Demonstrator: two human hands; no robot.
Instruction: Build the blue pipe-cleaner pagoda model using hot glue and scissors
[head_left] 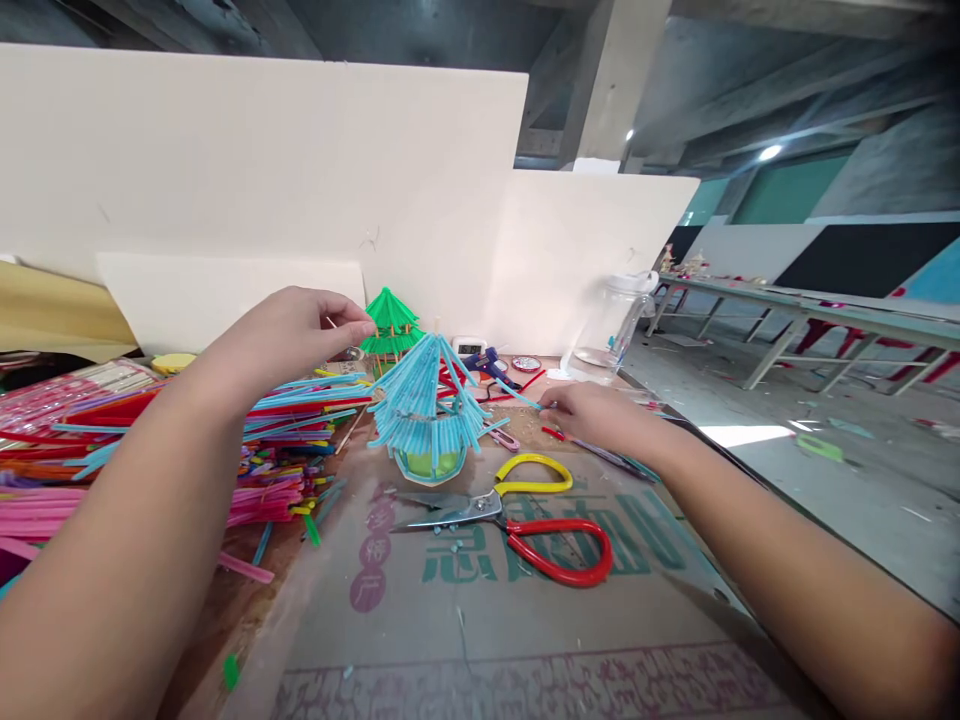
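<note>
White partition boards, concrete ceiling, long tables

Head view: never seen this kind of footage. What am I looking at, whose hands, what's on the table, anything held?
There is no machine here: one camera sits on a person's head and looks forward and down, so both bare arms are the wearer's own. The left hand is raised, pinching a thin pale stick. The right hand rests low on the table, fingertips at a thin blue plastic straw. Between them stands a small pavilion roof of blue straws. In front lie scissors with one red and one yellow handle on a printed cardboard sheet. A heap of coloured straws lies at the left; a green straw pavilion stands behind.
</note>
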